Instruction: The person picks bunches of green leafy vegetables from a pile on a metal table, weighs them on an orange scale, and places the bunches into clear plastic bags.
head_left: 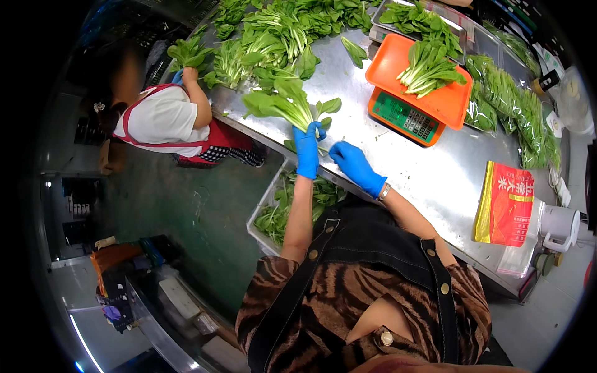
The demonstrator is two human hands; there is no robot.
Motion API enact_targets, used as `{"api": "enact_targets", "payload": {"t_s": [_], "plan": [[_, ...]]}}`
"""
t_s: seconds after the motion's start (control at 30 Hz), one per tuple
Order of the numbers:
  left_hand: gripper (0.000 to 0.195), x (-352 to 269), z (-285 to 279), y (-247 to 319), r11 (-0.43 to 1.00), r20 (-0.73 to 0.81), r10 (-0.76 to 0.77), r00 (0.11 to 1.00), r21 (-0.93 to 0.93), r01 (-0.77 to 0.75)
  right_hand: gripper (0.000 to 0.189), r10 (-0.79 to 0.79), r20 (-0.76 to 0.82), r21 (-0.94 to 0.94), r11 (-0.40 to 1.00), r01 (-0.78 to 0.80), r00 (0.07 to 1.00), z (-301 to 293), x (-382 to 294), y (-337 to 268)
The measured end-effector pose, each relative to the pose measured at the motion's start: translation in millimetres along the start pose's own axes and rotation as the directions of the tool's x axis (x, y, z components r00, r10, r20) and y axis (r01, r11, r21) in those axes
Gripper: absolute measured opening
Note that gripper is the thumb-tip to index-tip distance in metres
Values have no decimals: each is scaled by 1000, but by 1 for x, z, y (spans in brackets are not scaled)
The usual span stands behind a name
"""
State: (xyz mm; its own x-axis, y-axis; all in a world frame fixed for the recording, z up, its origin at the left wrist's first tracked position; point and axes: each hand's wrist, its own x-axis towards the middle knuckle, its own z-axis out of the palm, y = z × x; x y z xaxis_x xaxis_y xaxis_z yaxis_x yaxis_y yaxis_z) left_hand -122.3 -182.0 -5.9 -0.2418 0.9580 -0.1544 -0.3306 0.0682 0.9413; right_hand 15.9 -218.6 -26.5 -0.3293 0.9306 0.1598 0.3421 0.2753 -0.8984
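My left hand (308, 148), in a blue glove, grips a bunch of leafy greens (285, 103) by its pale stems, above the near edge of the steel table. Its leaves fan out away from me to the left. My right hand (355, 167), gloved in blue too, is just to the right with curled fingers close to a thin stem (322, 149); whether it pinches anything is hidden. Loose leaves (329, 106) lie beside the bunch. Further right, an orange digital scale (380, 74) carries another bunch of greens (426, 72) in its pan.
A large heap of greens (280, 35) covers the table's far left. Bagged greens (513, 107) line the right side, near a red printed bag (506, 205) and a white mug (558, 226). Below the edge stands a crate (252, 224) of greens. A co-worker (163, 121) handles greens at left.
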Motion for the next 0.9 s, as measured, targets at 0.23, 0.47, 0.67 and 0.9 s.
{"api": "enact_targets", "payload": {"t_s": [0.23, 0.47, 0.67, 0.9], "plan": [[31, -21, 36, 0, 317, 287, 492, 822, 820, -476, 87, 263, 78, 229, 934, -274, 962, -48, 25, -4], [39, -43, 74, -1, 73, 361, 379, 852, 906, -416, 44, 306, -8, 736, 646, -201, 952, -74, 40, -16], [52, -34, 115, 27, 307, 508, 442, 739, 689, -657, 36, 261, -234, 749, 663, 2, 937, -121, 56, -25], [43, 8, 183, 39, 714, 498, 298, 814, 450, -537, 40, 244, -356, 730, 676, 105, 902, -194, 79, -32]]}}
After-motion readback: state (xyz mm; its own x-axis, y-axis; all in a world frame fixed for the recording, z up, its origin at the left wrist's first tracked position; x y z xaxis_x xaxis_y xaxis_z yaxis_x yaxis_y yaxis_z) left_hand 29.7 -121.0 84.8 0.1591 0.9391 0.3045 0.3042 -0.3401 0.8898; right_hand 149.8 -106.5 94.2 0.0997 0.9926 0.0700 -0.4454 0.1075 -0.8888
